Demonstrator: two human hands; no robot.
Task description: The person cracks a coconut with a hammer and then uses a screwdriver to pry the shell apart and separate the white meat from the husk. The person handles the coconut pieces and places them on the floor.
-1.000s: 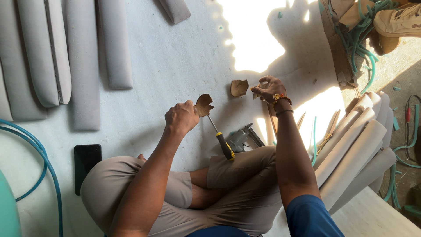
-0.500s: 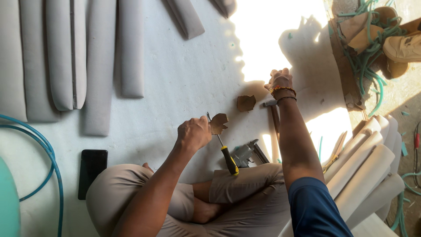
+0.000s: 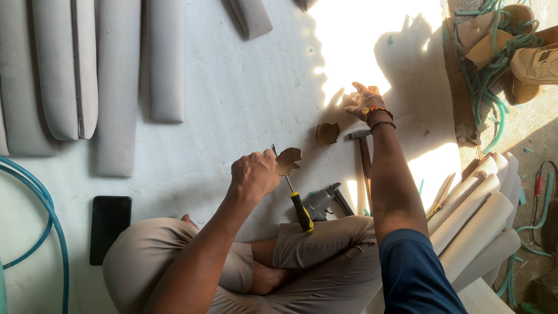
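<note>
The person sits cross-legged on a pale grey floor (image 3: 244, 93). The left hand (image 3: 254, 173) is closed into a loose fist, and it holds a small brown piece of leather-like material (image 3: 288, 160) between the thumb and the fingers. This piece has an uneven cut edge and sticks out to the right of the fist. A screwdriver (image 3: 296, 200) with a black and yellow handle lies just under this hand, its thin shaft passing behind the brown piece; I cannot tell if the hand grips it too.

The right hand (image 3: 363, 100) is stretched forward onto the sunlit part of the floor. Its fingers are partly spread and bent, and the fingertips seem to touch the floor; the strong light hides whether they pinch something small. The wrist carries a coloured thread band and a dark bangle. A second brown piece (image 3: 327, 133) lies flat on the floor just left of this wrist, well apart from the first one. A hammer (image 3: 364, 157) with a wooden handle lies beside the forearm, and a grey staple gun (image 3: 326, 201) rests near the knee.

Long grey padded panels (image 3: 119, 87) lie in a row at the upper left. Pale rounded panels (image 3: 482, 221) are stacked at the right. A black phone (image 3: 110, 227) lies flat at the left, next to a blue hose (image 3: 40, 197). Green cord (image 3: 494, 99) is tangled at the upper right.
</note>
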